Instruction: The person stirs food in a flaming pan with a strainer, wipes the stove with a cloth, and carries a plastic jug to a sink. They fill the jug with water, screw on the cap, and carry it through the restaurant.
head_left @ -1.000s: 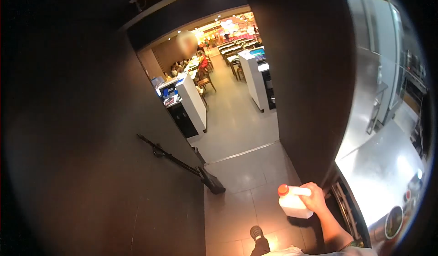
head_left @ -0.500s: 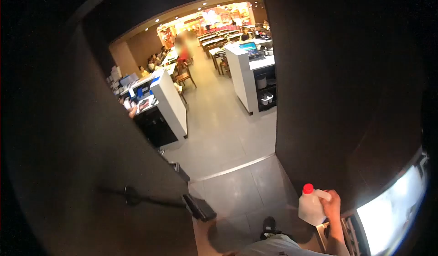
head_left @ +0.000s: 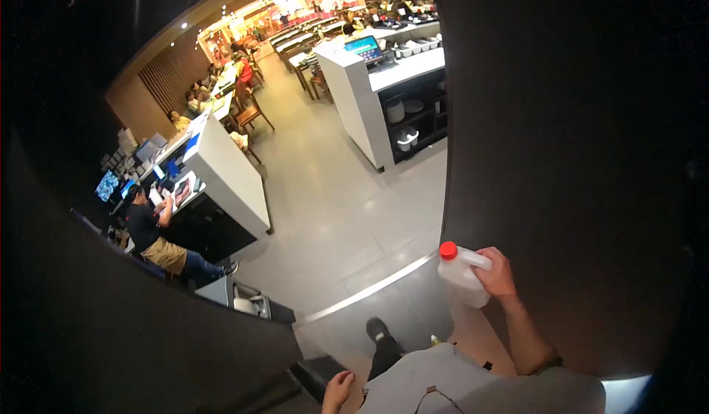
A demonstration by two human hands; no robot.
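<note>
White plastic jug [head_left: 461, 279] with a red cap, gripped by its handle in the right hand [head_left: 496, 274], tilted, cap pointing away from the palm

Floor [head_left: 332, 207] (metal strip [head_left: 373, 288] across): two white counters [head_left: 233, 181].

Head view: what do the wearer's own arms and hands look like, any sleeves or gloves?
No gloves on the right hand or left hand. The right forearm is uncovered up to a dark edge near the elbow. The top worn is pale grey. No watch or ring is discernible.
</note>
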